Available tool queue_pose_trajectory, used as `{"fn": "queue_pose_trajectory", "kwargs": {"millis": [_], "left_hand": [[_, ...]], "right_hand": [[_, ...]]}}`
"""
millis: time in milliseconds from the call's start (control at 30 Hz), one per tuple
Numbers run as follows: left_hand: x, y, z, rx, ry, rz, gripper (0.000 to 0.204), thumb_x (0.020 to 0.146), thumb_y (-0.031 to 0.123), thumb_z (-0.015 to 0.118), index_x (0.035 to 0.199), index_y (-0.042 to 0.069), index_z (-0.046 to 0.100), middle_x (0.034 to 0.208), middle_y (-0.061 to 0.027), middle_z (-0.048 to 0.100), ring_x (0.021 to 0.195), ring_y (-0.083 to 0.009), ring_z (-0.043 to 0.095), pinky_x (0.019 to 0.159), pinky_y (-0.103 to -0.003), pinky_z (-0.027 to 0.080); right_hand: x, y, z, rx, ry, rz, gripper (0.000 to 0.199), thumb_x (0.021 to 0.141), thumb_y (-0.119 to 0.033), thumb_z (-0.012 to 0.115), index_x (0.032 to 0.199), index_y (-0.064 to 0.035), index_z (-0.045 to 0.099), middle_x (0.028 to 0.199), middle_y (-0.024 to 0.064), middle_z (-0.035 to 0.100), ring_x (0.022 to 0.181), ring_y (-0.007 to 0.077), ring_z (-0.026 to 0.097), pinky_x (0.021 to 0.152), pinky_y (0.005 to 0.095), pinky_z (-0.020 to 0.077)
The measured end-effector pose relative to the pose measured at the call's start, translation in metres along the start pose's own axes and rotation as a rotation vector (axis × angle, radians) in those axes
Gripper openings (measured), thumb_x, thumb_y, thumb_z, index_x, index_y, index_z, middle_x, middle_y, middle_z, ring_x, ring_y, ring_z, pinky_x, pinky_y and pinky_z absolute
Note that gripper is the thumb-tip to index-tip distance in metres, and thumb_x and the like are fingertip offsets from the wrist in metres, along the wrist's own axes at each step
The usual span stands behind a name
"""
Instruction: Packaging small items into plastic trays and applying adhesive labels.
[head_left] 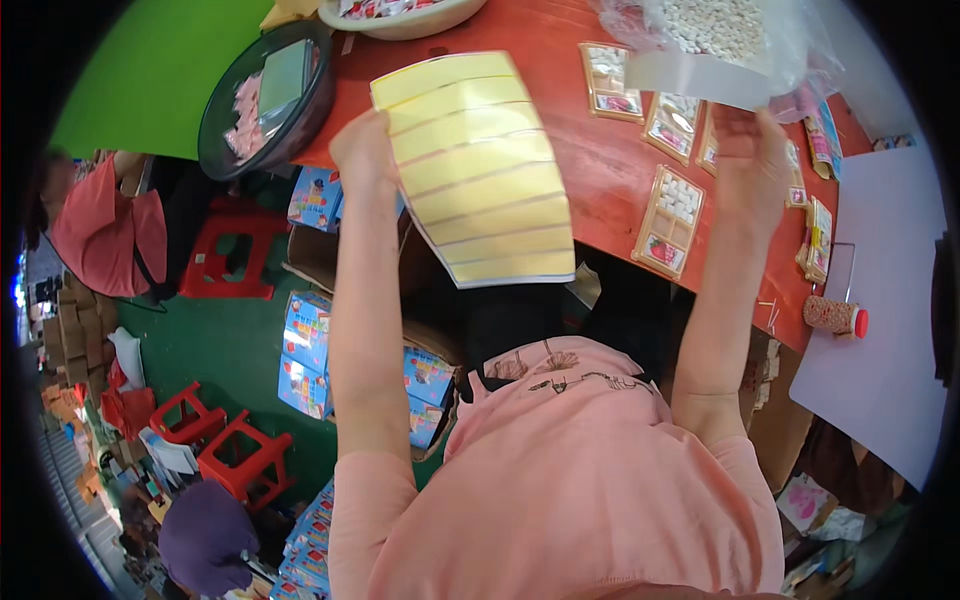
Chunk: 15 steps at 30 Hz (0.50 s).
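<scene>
My left hand (362,148) is closed on the left edge of a sheet of yellow stickers (480,165), split into bands by thin lines. The sheet hangs tilted over the table's front edge. Out to the right, my right hand (752,165) is closed at the corner of a blank white paper strip (695,80). Beneath and beside that hand lie shallow, clear-topped trays; one tray (670,222) has white pieces at one end and a strawberry picture at the other. Another tray (612,82) lies farther left. My right hand partly hides the trays under it.
On the red table (440,50) stand a dark basin (312,110) with pink packets, a pale bowl (410,22) of packets, and a plastic bag of white pieces (710,25). A red-lidded jar (830,316) is at right. Blue boxes (305,340) and red stools (235,250) occupy the left floor.
</scene>
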<state>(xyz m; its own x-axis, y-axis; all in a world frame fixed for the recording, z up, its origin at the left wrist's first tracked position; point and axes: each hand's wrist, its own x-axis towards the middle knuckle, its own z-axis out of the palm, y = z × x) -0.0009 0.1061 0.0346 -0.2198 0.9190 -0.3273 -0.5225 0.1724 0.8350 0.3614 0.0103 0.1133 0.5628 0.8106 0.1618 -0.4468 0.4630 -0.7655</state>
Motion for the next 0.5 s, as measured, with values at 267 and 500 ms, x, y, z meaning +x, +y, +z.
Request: {"fn": "queue_pose_trajectory", "kwargs": {"millis": [267, 500], "left_hand": [[0.117, -0.028, -0.045, 0.381, 0.428, 0.727, 0.018, 0.087, 0.005, 0.066, 0.100, -0.008, 0.066, 0.102, -0.0142, 0.068, 0.083, -0.0227, 0.068, 0.075, -0.033, 0.054], [-0.169, -0.051, 0.118, 0.190, -0.599, 0.252, 0.030, 0.101, 0.021, 0.058, 0.114, -0.005, 0.062, 0.108, -0.0085, 0.067, 0.105, -0.0147, 0.060, 0.090, -0.028, 0.047]], "right_hand": [[-0.034, -0.082, -0.014, -0.255, 0.122, -0.436, 0.020, 0.093, -0.004, 0.060, 0.110, 0.0077, 0.063, 0.114, 0.0152, 0.068, 0.109, 0.0261, 0.064, 0.099, 0.0387, 0.0526], [-0.083, -0.046, -0.013, -1.312, -0.217, -1.100, 0.012, 0.087, -0.003, 0.067, 0.099, -0.0026, 0.062, 0.104, 0.0094, 0.065, 0.094, 0.0245, 0.064, 0.085, 0.0366, 0.0508]]}}
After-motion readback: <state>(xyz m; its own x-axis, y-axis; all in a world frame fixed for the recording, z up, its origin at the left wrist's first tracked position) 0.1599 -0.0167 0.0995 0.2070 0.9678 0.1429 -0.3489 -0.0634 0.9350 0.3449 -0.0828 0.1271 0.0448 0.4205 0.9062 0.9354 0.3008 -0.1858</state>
